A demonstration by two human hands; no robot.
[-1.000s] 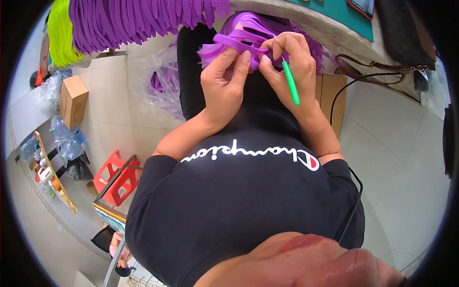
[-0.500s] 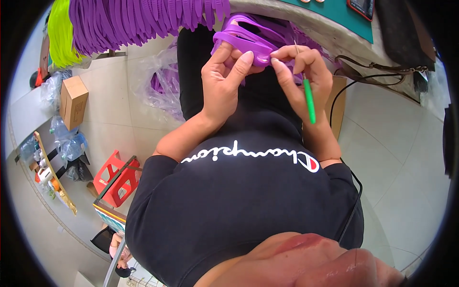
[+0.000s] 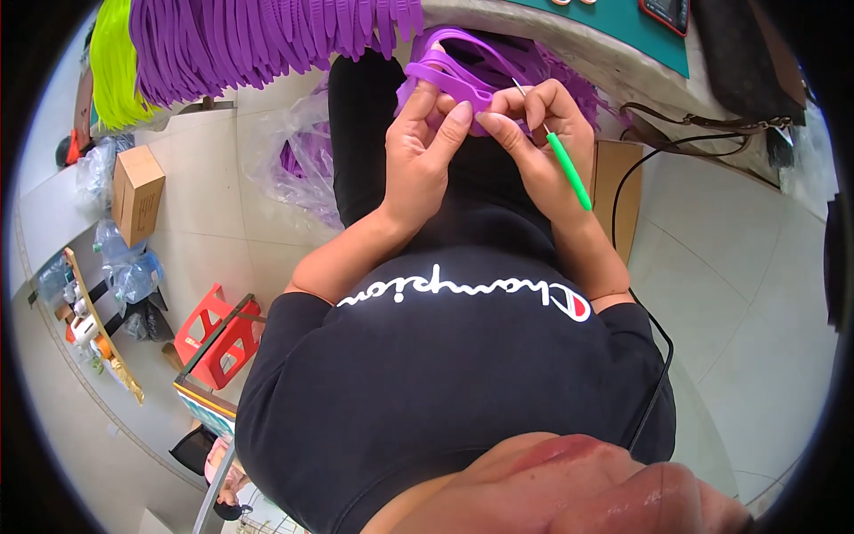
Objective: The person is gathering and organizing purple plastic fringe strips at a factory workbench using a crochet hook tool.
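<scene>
In front of my lap I hold a looped, rubbery purple strap (image 3: 464, 87). My left hand (image 3: 422, 133) grips its near side between thumb and fingers, with a fingertip showing up through the loop. My right hand (image 3: 544, 133) pinches the strap's right end with thumb and forefinger, close to my left thumb. A slim tool with a green handle (image 3: 569, 171) is also held in my right hand. Its thin metal shaft slants up and left between the fingers, and its tip is apart from the strap. More purple straps (image 3: 556, 76) lie beyond my hands.
Rows of purple straps (image 3: 258, 40) and a lime-green bunch (image 3: 116, 62) hang at the far left. A table with a green mat (image 3: 614, 31) and a phone (image 3: 669, 13) is ahead. A clear bag (image 3: 298, 165), cardboard box (image 3: 138, 191) and red stool (image 3: 213, 338) stand left.
My right hand has shifted left, toward my left hand. The green handle has swung from nearly upright to a slant. The strap has turned a little, and its loop has opened wider.
</scene>
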